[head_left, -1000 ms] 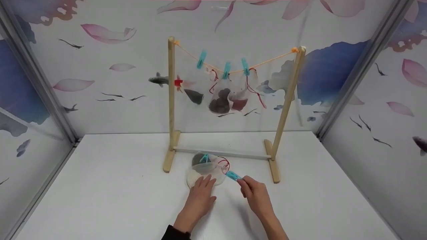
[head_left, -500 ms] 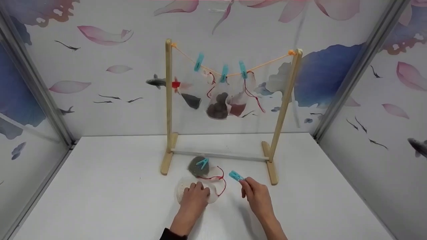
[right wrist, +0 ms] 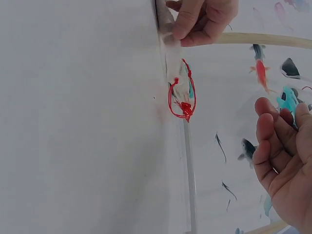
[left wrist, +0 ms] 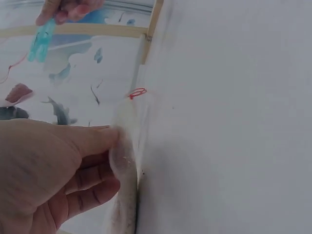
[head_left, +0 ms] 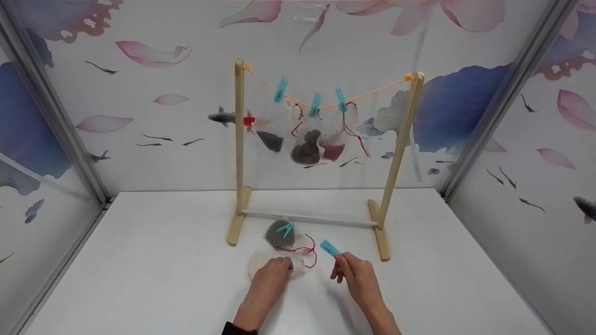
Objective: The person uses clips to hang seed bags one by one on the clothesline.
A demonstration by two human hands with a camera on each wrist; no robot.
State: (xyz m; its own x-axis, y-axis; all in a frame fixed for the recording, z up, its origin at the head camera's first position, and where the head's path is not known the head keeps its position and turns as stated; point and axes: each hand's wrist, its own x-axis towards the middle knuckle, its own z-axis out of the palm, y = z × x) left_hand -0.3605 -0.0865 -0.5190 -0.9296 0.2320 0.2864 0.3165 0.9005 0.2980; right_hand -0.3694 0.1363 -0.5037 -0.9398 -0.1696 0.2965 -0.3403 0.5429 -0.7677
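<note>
Head view: I see the person's left hand (head_left: 271, 275) low over the table (head_left: 163, 279), at a translucent drawstring bag (head_left: 256, 262) with pale contents. The left wrist camera shows me that hand's grip: thumb on one face of the bag, curled fingers on the other, pinching it near the neck while the fuller end lies on the table.

The right hand (head_left: 359, 278) holds a blue clothespin (head_left: 329, 247) by one end between thumb and forefinger, its other fingers loosely bent; both wrist cameras show it raised off the table. I cannot tell whether the pin's jaws are parted.

The relation I watch is between pin and bag. The bag's long axis runs left to right, full end on the left, neck and red cord (right wrist: 186, 109) on the right. The pin sits just beyond that neck, apart from it, its free end angled forward and left. So the left hand is on the bag, and the right hand is nearer the cord end without touching it.

Forward of the bag lies a grey-green pouch (head_left: 274, 238) with a second clothespin (head_left: 285, 229) on it. Farther off, a wooden rack (head_left: 239, 139) carries a sagging orange line (head_left: 379, 87), well above both hands.
</note>
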